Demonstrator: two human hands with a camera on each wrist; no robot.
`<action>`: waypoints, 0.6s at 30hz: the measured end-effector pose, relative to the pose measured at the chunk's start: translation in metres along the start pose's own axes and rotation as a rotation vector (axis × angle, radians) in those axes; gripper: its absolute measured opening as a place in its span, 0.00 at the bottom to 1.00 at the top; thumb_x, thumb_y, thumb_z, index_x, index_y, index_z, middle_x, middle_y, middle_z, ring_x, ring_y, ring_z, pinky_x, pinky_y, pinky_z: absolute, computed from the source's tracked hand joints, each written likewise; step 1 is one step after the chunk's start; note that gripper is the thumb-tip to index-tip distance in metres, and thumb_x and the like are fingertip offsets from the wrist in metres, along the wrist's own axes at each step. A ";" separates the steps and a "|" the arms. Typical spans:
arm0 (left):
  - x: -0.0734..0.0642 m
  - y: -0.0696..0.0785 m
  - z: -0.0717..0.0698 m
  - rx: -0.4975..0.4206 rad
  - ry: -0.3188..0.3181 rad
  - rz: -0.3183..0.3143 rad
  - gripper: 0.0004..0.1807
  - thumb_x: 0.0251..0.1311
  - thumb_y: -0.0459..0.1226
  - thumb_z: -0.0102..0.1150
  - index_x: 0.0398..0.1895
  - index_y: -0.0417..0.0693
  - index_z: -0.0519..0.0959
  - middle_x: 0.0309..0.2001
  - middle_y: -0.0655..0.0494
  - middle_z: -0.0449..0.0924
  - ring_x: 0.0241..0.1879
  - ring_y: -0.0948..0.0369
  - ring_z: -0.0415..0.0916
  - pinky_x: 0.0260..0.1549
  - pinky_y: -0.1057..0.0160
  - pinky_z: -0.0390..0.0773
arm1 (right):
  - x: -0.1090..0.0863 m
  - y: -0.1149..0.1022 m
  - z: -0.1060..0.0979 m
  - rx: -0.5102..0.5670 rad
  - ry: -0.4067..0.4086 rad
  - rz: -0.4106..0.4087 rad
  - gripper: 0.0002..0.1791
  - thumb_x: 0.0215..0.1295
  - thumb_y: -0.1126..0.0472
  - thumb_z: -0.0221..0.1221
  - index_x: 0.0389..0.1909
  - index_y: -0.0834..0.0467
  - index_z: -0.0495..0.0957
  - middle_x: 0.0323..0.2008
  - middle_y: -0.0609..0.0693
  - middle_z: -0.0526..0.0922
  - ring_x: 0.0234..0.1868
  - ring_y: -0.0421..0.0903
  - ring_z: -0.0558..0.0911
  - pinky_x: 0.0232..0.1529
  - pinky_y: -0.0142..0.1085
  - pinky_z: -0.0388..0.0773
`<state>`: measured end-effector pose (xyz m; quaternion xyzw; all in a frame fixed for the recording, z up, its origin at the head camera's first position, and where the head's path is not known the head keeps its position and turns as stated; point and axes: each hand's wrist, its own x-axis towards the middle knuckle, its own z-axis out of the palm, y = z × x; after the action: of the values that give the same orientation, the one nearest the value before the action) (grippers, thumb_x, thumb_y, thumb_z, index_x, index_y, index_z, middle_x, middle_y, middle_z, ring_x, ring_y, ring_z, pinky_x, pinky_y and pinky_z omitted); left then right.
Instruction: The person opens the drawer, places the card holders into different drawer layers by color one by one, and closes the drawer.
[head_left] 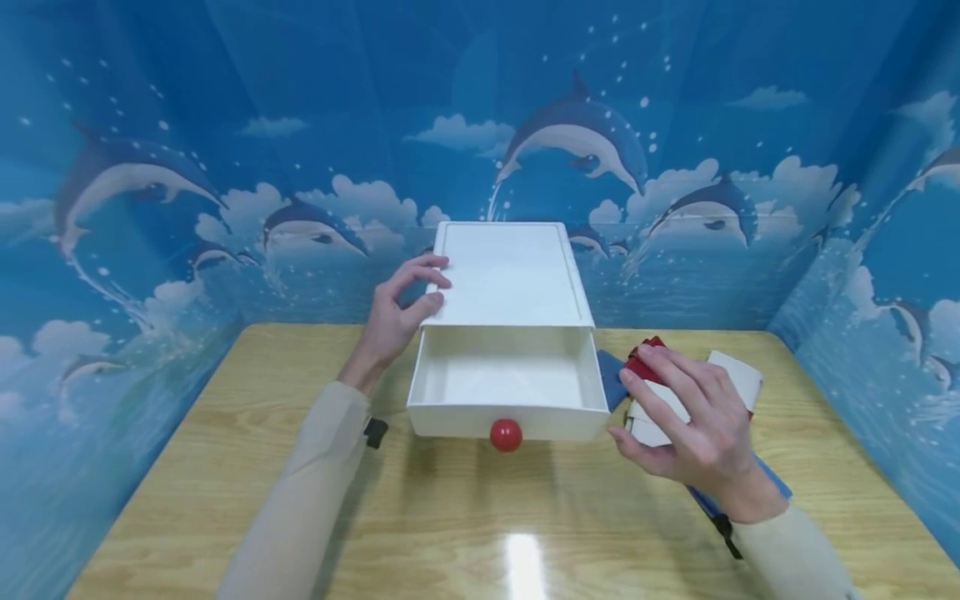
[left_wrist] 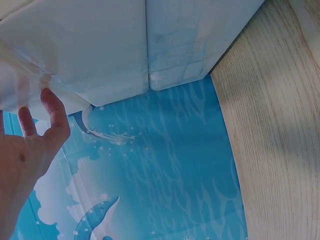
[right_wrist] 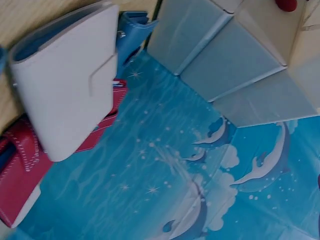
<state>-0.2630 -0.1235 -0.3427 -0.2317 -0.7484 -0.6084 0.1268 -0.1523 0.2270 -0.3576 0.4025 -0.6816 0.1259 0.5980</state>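
Left hand (head_left: 393, 312): fingers apart, slightly bent, tips touching the left edge of the white box (head_left: 510, 275), drawer (head_left: 450, 422) with red knob (head_left: 506, 435) standing out at front. Right hand (head_left: 701, 425): thumb and fingers spread wide, over white wallet (right_wrist: 75, 90), red wallet (right_wrist: 25, 187) and blue wallet (right_wrist: 131, 39) right of the box; contact not discernible.

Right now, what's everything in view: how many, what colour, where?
White plastic box with pulled-out drawer: one, white, mid-table.
Round red knob: one, red, drawer front.
Flat wallet-like cases: several (exact count unclear), white, red and blue, right of box.
Light wood-grain table: one, yellow-brown, under box and cases.
Dolphin-print backdrop: one, blue and white, behind and beside table.
Small black pieces: at least two, black, near wrists.
Long pale sleeves: two, cream, forearms.
Hands: two, bare; left hand on box's left edge, right hand over cases.
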 end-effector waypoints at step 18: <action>0.000 0.000 0.000 -0.011 -0.002 -0.010 0.12 0.69 0.41 0.57 0.48 0.43 0.82 0.68 0.57 0.75 0.77 0.63 0.58 0.74 0.33 0.58 | -0.047 0.027 -0.018 -0.050 -0.326 0.123 0.34 0.70 0.35 0.53 0.53 0.62 0.85 0.53 0.67 0.85 0.44 0.66 0.84 0.34 0.59 0.80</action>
<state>-0.2630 -0.1237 -0.3429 -0.2293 -0.7463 -0.6129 0.1220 -0.1605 0.2744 -0.3875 0.3602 -0.7958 0.0781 0.4805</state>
